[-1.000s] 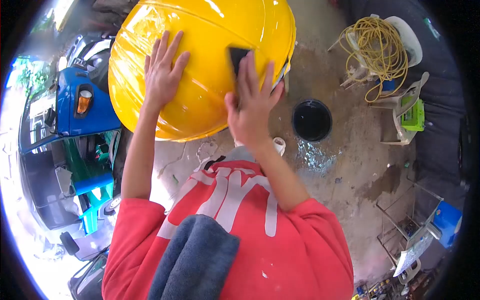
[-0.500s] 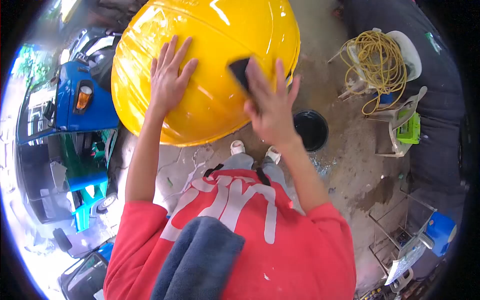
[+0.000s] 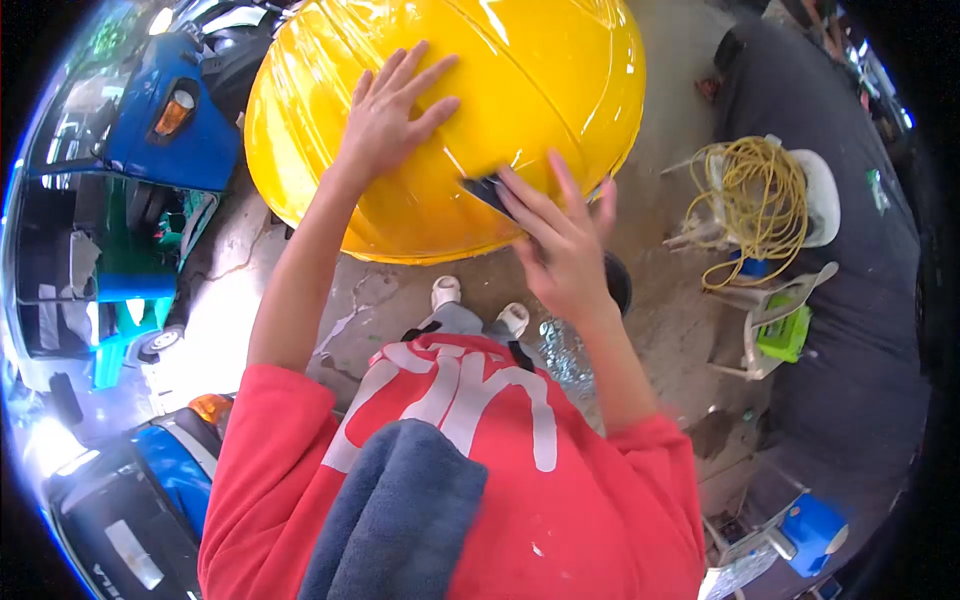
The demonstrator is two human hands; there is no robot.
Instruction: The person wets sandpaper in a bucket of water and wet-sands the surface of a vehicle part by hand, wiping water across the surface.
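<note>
A large glossy yellow panel (image 3: 500, 90) with a curved surface fills the top middle. My left hand (image 3: 390, 115) lies flat on it with the fingers spread. Nearer the panel's lower right edge, my right hand (image 3: 565, 235) holds a thin dark pad (image 3: 488, 192) against the yellow surface, its corner showing beyond the fingertips. Some of those fingers point away from the pad. A grey-blue towel (image 3: 400, 510) hangs over the front of my red shirt.
Behind my right hand is a black bucket (image 3: 618, 284), partly hidden, near wet floor. A coiled yellow hose (image 3: 755, 205) rests on a white chair (image 3: 822, 200) at right. A green crate (image 3: 785, 335) sits below. Blue vehicles (image 3: 190, 130) stand at left.
The view has shifted, so the panel sits farther right. My right hand and the pad are lower on the panel, by its lower edge. My left hand remains spread on the surface.
</note>
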